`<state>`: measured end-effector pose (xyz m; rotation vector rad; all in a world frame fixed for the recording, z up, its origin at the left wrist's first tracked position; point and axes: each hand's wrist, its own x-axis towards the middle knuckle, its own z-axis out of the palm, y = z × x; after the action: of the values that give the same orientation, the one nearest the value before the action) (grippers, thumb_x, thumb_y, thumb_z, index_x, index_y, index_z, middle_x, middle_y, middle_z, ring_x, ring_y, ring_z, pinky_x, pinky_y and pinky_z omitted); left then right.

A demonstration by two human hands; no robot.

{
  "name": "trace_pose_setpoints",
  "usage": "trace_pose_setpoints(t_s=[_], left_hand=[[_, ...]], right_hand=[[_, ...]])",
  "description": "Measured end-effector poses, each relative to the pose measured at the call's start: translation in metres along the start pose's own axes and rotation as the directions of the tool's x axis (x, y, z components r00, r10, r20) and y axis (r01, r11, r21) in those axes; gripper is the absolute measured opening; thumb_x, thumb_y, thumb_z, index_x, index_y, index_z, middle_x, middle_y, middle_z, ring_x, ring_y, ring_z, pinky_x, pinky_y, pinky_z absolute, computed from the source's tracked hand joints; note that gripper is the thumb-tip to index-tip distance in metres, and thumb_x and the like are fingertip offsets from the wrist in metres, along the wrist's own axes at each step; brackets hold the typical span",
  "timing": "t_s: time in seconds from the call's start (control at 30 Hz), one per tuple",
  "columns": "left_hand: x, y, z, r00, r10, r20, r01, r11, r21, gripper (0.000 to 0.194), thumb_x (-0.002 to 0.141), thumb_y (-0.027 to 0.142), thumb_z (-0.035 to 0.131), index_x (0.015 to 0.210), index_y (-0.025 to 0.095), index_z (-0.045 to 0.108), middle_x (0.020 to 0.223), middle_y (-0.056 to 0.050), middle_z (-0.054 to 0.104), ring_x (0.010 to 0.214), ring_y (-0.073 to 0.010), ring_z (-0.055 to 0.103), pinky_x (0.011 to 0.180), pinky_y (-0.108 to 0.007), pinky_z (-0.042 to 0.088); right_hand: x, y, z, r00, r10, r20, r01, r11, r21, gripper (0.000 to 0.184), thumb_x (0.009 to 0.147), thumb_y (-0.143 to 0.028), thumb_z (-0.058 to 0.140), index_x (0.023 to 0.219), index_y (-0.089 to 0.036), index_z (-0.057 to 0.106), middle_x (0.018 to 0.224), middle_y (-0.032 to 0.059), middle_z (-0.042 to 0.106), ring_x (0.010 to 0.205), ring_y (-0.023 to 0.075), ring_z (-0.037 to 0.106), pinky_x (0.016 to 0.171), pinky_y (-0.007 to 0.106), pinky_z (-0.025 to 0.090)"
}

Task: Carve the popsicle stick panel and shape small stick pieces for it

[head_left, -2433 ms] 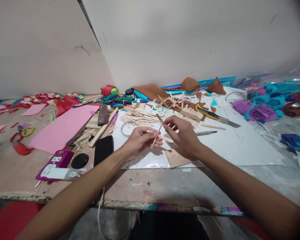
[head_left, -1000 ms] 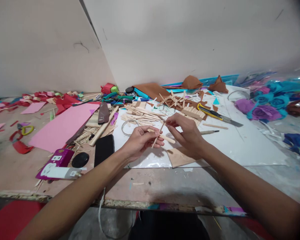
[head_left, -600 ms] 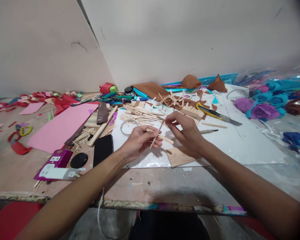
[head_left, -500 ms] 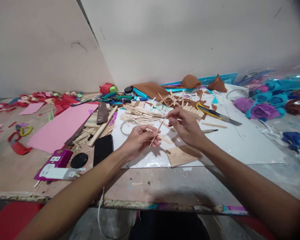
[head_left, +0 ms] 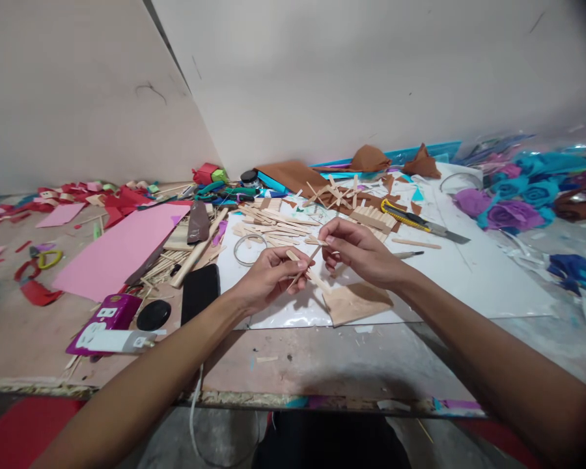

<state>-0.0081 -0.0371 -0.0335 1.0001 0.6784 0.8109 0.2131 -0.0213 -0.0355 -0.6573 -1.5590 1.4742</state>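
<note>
My left hand (head_left: pixel 268 279) is closed on two crossed wooden craft sticks (head_left: pixel 306 270), held just above the white sheet (head_left: pixel 469 280). My right hand (head_left: pixel 359 251) pinches a short piece of wooden stick (head_left: pixel 316 241) between thumb and fingers, right beside the crossed sticks. A loose pile of craft sticks (head_left: pixel 273 228) lies just behind both hands. A brown paper piece (head_left: pixel 354 303) lies under my right wrist.
A yellow utility knife (head_left: pixel 420 223) and a thin tool (head_left: pixel 410 255) lie to the right. Black phone (head_left: pixel 200 293), black lid (head_left: pixel 155 314), purple glue tube (head_left: pixel 106 324) and pink sheet (head_left: pixel 122 247) lie left. Paper roses (head_left: pixel 517 205) crowd the far right. Walls close behind.
My right hand let go of the upright stick's top, drew back slightly and now pinches a short stick piece. The crossed sticks in my left hand have tilted lower.
</note>
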Motion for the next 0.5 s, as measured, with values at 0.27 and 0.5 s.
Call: trace_pose_setpoints(t_s=[0.27, 0.5], left_hand=[[0.0011, -0.0027, -0.0047, 0.999, 0.033, 0.018, -0.034, 0.999, 0.035, 0.030, 0.077, 0.038, 0.090, 0.084, 0.013, 0.076, 0.076, -0.003, 0.074, 0.053, -0.0057, 0.062, 0.051, -0.016, 0.049], [0.0038, -0.0059, -0.0084, 0.967, 0.248, -0.048, -0.241, 0.962, 0.130, 0.021, 0.078, 0.030, 0.090, 0.085, 0.014, 0.079, 0.083, -0.006, 0.079, 0.062, -0.0097, 0.071, 0.063, -0.019, 0.057]], right_hand=[[-0.0025, -0.0057, -0.0033, 0.999, 0.016, 0.043, -0.011, 0.995, -0.101, 0.026, 0.097, -0.042, 0.068, 0.100, -0.016, 0.069, 0.074, -0.0016, 0.059, 0.063, 0.0085, 0.055, 0.059, 0.022, 0.049], [0.0005, -0.0093, 0.0001, 0.993, -0.080, -0.082, 0.072, 0.992, -0.099, 0.023, 0.094, -0.037, 0.073, 0.091, -0.015, 0.069, 0.071, -0.0017, 0.061, 0.060, 0.0080, 0.057, 0.058, 0.022, 0.050]])
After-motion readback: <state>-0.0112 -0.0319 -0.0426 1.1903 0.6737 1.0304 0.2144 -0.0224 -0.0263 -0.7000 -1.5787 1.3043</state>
